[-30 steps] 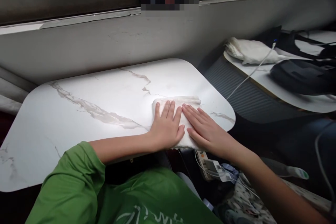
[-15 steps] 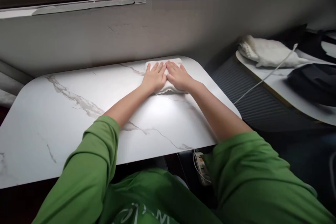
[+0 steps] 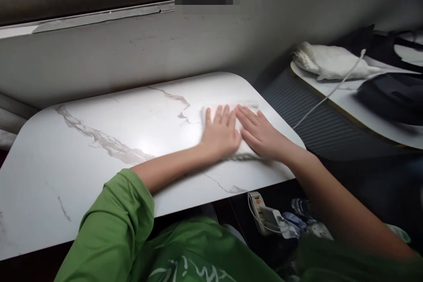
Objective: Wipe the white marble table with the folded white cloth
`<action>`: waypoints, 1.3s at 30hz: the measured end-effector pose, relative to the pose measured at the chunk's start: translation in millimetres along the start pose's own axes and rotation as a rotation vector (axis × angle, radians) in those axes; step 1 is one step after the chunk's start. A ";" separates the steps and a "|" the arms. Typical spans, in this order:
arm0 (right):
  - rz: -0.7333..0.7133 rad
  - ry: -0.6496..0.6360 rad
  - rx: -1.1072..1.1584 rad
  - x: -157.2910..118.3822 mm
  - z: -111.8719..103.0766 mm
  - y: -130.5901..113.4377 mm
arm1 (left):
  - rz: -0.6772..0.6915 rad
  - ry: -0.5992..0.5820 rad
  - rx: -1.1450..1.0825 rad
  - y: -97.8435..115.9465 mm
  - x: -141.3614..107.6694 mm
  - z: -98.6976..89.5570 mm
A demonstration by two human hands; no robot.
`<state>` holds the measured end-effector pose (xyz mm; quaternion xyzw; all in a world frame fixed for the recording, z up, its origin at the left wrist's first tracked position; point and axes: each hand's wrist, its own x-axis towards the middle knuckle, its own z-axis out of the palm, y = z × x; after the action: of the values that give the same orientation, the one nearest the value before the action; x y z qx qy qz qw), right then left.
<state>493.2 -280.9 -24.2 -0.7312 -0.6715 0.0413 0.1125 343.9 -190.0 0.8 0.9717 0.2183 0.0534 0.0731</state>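
Note:
A folded white cloth [image 3: 243, 153] lies on the white marble-patterned table [image 3: 172, 141], toward its right end. My left hand [image 3: 220, 134] rests flat on the cloth's left part with its fingers spread. Beside it my right hand [image 3: 259, 134] presses flat on the right part, fingers stretched out and angled to the left. The two hands nearly meet at the thumbs and fingertips. Much of the cloth is hidden under them, and its edges are slightly blurred.
A wall [image 3: 125, 57] runs behind the table. At the right, a second white surface holds a white plush-looking thing [image 3: 337, 59], a white cable [image 3: 330, 90] and a dark cap-like item [image 3: 393, 97]. Below the front edge sits a power strip [image 3: 259, 211] with a plugged-in charger.
Both hands have slid the cloth toward me and to the right across the table. My right elbow has swung outward, and more of the things below the table edge shows.

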 end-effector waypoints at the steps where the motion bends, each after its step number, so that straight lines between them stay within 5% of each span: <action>1: 0.004 0.006 0.000 -25.1 -0.6 2.9 | 0.035 -0.033 -0.009 16.6 -8.6 0.7; 5: 0.069 0.054 0.006 -99.3 -0.2 18.2 | 0.171 -0.069 -0.011 66.6 -29.7 3.0; 8: 0.140 0.089 -0.023 -105.3 1.9 27.6 | 0.189 -0.053 -0.016 74.9 -24.3 6.6; 11: 0.170 0.060 -0.055 -66.3 0.9 36.1 | 0.144 -0.059 -0.052 58.4 3.2 10.2; 19: 0.157 0.039 -0.124 120.3 -6.9 55.4 | -0.054 0.047 -0.047 -42.1 114.2 7.5; 24: 0.164 0.090 -0.074 161.5 -5.2 53.5 | -0.177 0.147 -0.054 -65.8 131.3 8.2; 27: 0.136 0.066 -0.059 142.5 -3.0 52.7 | -0.132 0.125 -0.051 -59.9 120.0 8.1; 32: 0.174 0.059 -0.060 72.1 -1.5 32.8 | 0.021 0.052 -0.014 -30.4 74.3 5.0; 39: 0.182 0.131 -0.151 -39.8 1.8 -65.2 | 0.182 -0.021 0.000 2.3 -41.1 -4.2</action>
<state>425.7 -315.5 -15.2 -0.7967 -0.5948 -0.0470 0.0965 307.4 -209.2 2.3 0.9880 0.1284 0.0494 0.0702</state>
